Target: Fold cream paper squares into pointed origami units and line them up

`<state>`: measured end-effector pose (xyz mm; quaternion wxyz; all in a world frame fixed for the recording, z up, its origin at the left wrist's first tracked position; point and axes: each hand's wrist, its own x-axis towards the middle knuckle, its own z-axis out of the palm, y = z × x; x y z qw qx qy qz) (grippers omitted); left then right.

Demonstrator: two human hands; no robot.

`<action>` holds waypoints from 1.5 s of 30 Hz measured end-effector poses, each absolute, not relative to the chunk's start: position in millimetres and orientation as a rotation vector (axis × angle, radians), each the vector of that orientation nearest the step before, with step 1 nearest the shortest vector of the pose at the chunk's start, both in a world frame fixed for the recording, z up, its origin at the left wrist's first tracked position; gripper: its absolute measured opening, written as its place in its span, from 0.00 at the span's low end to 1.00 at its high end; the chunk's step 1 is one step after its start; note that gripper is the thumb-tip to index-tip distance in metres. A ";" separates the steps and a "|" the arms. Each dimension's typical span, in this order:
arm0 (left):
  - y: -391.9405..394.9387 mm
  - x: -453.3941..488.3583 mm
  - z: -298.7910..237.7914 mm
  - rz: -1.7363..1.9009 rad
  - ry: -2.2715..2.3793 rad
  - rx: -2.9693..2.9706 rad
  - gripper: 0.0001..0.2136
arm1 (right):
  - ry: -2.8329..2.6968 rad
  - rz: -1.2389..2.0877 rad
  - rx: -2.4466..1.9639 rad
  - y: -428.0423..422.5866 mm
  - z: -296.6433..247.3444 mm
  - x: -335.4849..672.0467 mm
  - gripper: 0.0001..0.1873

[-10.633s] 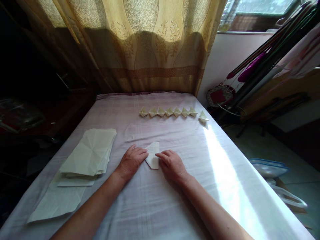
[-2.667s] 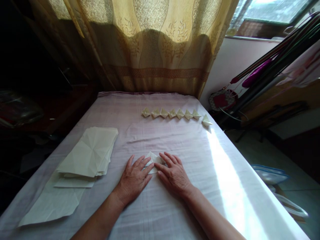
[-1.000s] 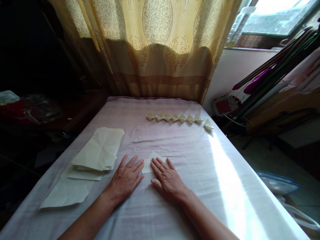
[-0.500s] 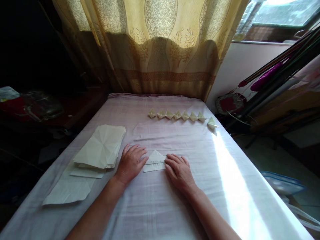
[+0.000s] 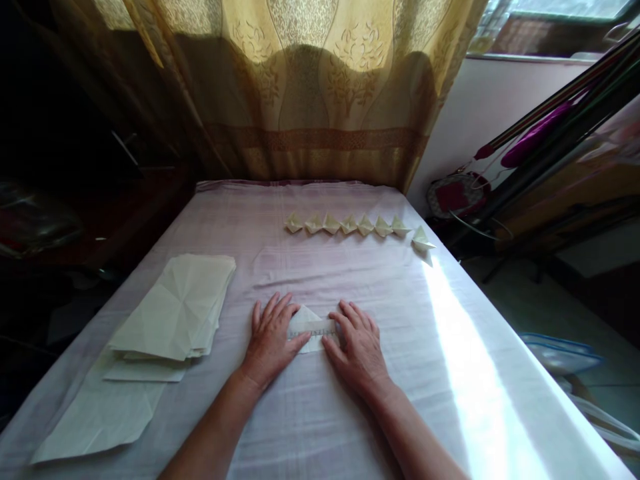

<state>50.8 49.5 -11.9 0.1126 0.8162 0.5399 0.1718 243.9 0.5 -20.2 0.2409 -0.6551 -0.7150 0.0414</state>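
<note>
Long surface [image 5: 350, 280] draped in pale lilac cloth, running from the bottom of the frame up to the centre. A broad band of sunlight lies down its right side.

Lower centre: small cream folded paper with a pointed top [image 5: 310, 325], flat on the cloth. Left hand [image 5: 273, 337] lies palm down on its left part, fingers slightly spread and flat. Right hand [image 5: 357, 343] is palm down on its right edge, fingers loosely apart, thumb by the paper's lower corner. Neither hand pinches or lifts anything; both press down.

Left of centre: stack of creased cream paper sheets [image 5: 175, 310], corners fanned. It sits on a larger flat cream sheet [image 5: 95, 417] reaching toward the lower left corner.

Above centre: row of small cream folded paper shapes [image 5: 350, 225], touching point to point across the cloth. One more folded shape [image 5: 421, 239] sits just off the row's right end, at the edge of the sunlit band.

Top of frame: gold patterned curtain with a darker woven border [image 5: 310, 87], hanging to the far edge of the surface. Window [image 5: 540, 20] in the upper right corner, above a pale wall.

Right side: bundle of long dark rods [image 5: 550, 113] leaning at an angle, one with a purple wrapped part [image 5: 530, 133]. Round red item [image 5: 453, 193] below them, too dim to identify. Blue-rimmed clear plastic container [image 5: 560, 350] on the floor at lower right.

Left side of the frame is dark; little can be made out.
</note>
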 end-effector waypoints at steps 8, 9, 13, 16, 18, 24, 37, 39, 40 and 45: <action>46.3 52.2 -8.5 0.741 1.466 2.344 0.17 | -1.928 0.203 -1.794 -0.6 -13.1 243.8 0.17; 46.0 52.3 -8.0 0.781 1.448 2.332 0.16 | -1.919 0.211 -1.788 -0.6 -13.2 243.7 0.17; 48.0 50.6 -8.4 0.952 1.370 2.205 0.17 | -1.824 0.224 -1.740 0.4 -16.5 245.5 0.17; 51.5 47.7 -9.3 1.080 1.357 1.998 0.12 | -1.731 0.260 -1.666 2.7 -18.5 248.6 0.14; 53.1 46.3 -8.2 1.095 1.342 1.840 0.08 | -1.677 0.321 -1.587 4.1 -17.9 249.7 0.11; 52.6 45.8 -1.0 1.054 1.217 1.615 0.10 | -1.526 0.489 -1.382 1.8 -11.4 240.4 0.09; 46.3 50.8 4.2 1.076 1.109 1.711 0.08 | -1.506 0.326 -1.264 -6.5 8.7 231.6 0.06; 45.8 51.3 6.7 1.077 1.125 1.725 0.08 | -1.526 0.324 -1.276 -7.4 10.2 231.4 0.06; 45.7 51.2 7.2 1.082 1.133 1.737 0.08 | -1.536 0.330 -1.284 -7.8 10.4 231.2 0.06; 44.0 49.0 3.2 1.090 1.177 1.890 0.09 | -1.574 0.293 -1.283 -9.0 11.2 230.8 0.06</action>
